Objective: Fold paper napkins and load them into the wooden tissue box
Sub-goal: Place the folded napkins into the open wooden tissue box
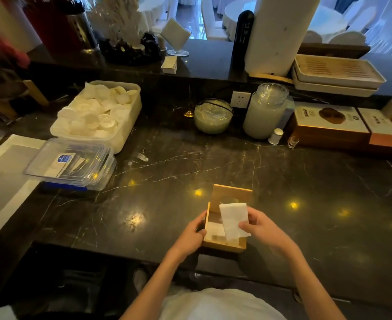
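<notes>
Napkin over open wooden tissue box, near front edge of counter.
Wooden tissue box (pixel 225 247): light wood, square, top open, lid panel standing upright at its far side, sits close to counter's (pixel 305 181) front edge, roughly mid-width. White folded napkins lie flat inside, left portion. Folded napkin (pixel 233 219): white, rectangular, tilted, held above box's right half, lower corner dipping toward the opening.
</notes>
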Demonstrator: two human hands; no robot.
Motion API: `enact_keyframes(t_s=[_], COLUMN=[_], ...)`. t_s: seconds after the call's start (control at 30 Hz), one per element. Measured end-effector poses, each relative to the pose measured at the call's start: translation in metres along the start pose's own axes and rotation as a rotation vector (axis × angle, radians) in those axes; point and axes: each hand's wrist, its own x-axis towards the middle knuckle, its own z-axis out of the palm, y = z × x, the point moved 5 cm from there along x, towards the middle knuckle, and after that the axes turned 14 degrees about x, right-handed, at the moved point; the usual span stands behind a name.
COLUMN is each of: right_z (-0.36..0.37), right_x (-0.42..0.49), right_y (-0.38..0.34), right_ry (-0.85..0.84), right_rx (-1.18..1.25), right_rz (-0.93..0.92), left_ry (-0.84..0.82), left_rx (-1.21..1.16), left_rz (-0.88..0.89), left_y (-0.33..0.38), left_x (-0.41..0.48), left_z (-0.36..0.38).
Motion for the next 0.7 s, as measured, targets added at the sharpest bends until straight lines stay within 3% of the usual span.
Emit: enact_keyframes(t_s=[0.13,0.3,0.7], right_z=[0.007,0.028,0.056], right_x=[0.02,0.036,0.064], right_y=[-0.003,-0.017,0.017], right_ry=[0.0,-0.078,-0.191], right_rx=[-0.488,-0.811,-0.907], right_rz=[0.096,0.193,0.398], left_ry=[0.011,0.011,0.05], left_rx=[0.006,0.021,0.02], left_rz=[-0.001,0.001,-0.063], left_y=[0.001,0.001,-0.001], left_x=[0.001,0.001,0.001], left_z=[0.0,0.001,0.001])
